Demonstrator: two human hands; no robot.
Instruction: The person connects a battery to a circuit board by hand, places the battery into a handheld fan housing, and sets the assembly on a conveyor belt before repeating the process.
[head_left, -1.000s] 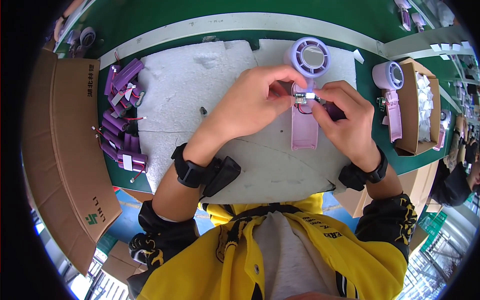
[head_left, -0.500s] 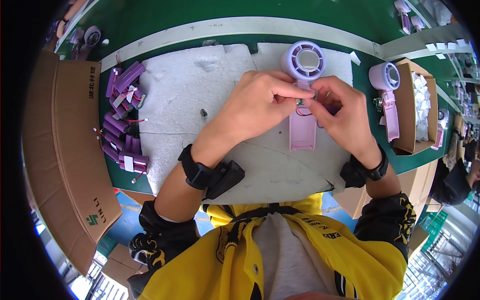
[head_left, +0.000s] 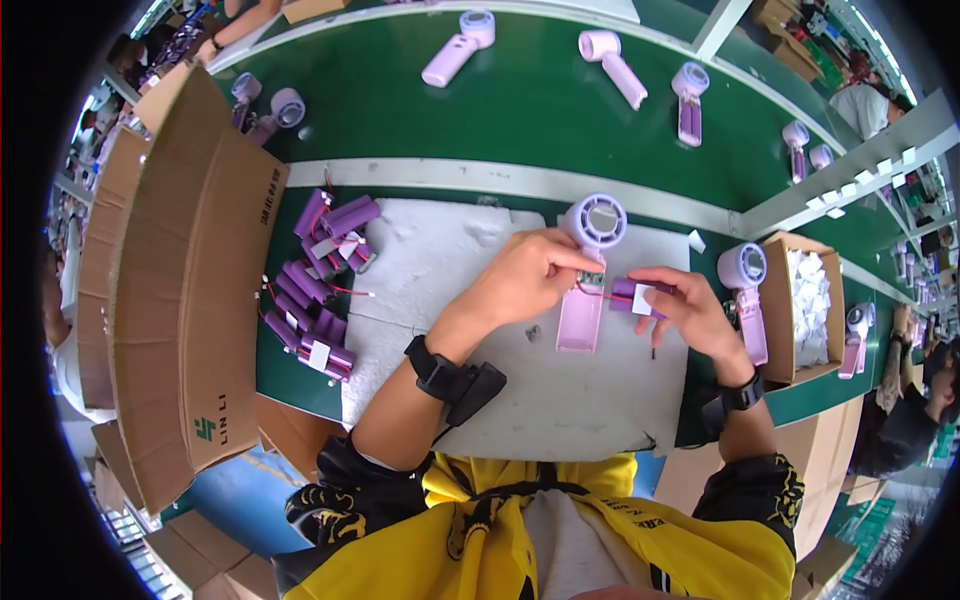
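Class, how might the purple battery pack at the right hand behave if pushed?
The battery pack looks round-sided, so may rock or roll slightly. The thin red wire looks floppy and would probably bend, perhaps tugging the circuit board.

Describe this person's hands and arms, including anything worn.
The left hand and right hand are gloveless. A black left wristband and black right wristband each carry a dark block. The left sleeve and right sleeve of the yellow jacket are black with yellow patterns.
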